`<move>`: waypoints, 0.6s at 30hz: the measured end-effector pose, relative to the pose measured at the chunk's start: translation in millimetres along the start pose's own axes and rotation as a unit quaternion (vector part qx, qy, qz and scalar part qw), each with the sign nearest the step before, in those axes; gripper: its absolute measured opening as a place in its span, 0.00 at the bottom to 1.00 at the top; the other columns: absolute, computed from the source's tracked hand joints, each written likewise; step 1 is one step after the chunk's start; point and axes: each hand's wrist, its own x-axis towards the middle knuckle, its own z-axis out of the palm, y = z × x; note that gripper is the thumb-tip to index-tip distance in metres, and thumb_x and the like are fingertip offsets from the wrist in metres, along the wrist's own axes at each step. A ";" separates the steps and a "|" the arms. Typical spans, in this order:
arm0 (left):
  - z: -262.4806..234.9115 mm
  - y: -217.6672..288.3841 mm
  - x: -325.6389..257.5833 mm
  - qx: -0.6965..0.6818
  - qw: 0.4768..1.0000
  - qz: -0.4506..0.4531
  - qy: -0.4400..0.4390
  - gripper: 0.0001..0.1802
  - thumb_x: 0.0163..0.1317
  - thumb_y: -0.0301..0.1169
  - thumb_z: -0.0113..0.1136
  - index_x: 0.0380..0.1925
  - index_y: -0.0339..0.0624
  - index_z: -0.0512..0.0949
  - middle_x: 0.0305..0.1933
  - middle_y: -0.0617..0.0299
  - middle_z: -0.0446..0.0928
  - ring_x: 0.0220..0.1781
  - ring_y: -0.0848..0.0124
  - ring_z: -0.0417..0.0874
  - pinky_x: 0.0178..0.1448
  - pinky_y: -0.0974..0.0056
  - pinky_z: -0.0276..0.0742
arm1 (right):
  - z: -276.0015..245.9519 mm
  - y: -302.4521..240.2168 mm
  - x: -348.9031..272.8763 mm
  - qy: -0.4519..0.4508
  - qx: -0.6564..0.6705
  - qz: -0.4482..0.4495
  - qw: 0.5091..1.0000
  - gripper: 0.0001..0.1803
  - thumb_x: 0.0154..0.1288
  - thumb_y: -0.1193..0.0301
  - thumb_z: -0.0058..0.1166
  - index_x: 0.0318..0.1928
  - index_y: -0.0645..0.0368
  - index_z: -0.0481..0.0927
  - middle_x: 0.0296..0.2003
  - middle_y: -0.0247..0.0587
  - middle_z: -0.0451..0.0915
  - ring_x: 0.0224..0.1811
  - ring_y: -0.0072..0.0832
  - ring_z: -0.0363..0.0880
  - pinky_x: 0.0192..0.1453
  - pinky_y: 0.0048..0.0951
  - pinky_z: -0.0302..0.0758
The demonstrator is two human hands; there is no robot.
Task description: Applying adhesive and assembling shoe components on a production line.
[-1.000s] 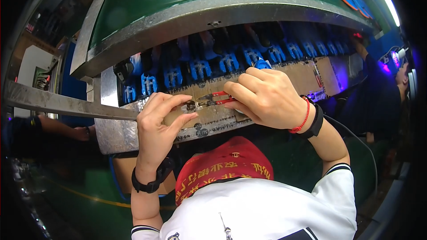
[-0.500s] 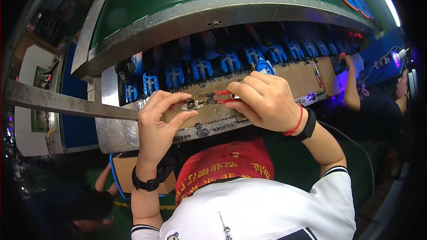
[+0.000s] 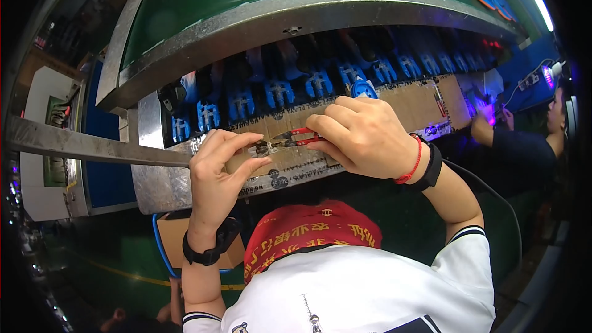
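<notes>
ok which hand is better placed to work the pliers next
Probably the right hand: it holds the red-handled pliers, aimed at the small dark part between thumb and forefinger of the left hand.

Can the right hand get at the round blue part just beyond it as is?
Probably not to grasp: the right hand holds red-handled pliers, though the round blue part sits close, nothing evident between.

Smooth plas. plier grips (image 3: 308,141), matt cardbd (image 3: 410,102)
</notes>
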 end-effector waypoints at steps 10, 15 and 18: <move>0.9 -1.8 -2.1 0.006 0.999 0.022 0.026 0.18 0.44 0.21 0.75 0.39 0.37 0.84 0.32 0.60 0.78 0.32 0.70 0.77 0.36 0.67 0.74 | 3.9 -3.1 1.4 0.025 0.013 0.002 1.000 0.13 0.57 0.66 0.65 0.38 0.59 0.78 0.25 0.35 0.75 0.27 0.31 0.76 0.29 0.32 0.71; 2.5 -2.2 -5.1 0.000 0.999 0.030 0.031 0.18 0.44 0.21 0.75 0.39 0.37 0.84 0.32 0.60 0.78 0.33 0.69 0.77 0.37 0.66 0.74 | 6.9 -6.5 4.5 0.038 0.021 -0.007 0.999 0.13 0.58 0.66 0.65 0.38 0.59 0.78 0.25 0.35 0.74 0.27 0.32 0.76 0.29 0.32 0.71; 6.7 -4.1 -2.2 0.006 0.999 0.035 0.020 0.18 0.44 0.21 0.75 0.39 0.37 0.84 0.32 0.60 0.78 0.34 0.68 0.77 0.37 0.66 0.74 | 10.9 -3.6 4.0 0.031 0.027 -0.006 0.999 0.12 0.58 0.66 0.65 0.38 0.59 0.78 0.25 0.36 0.75 0.27 0.32 0.77 0.29 0.32 0.72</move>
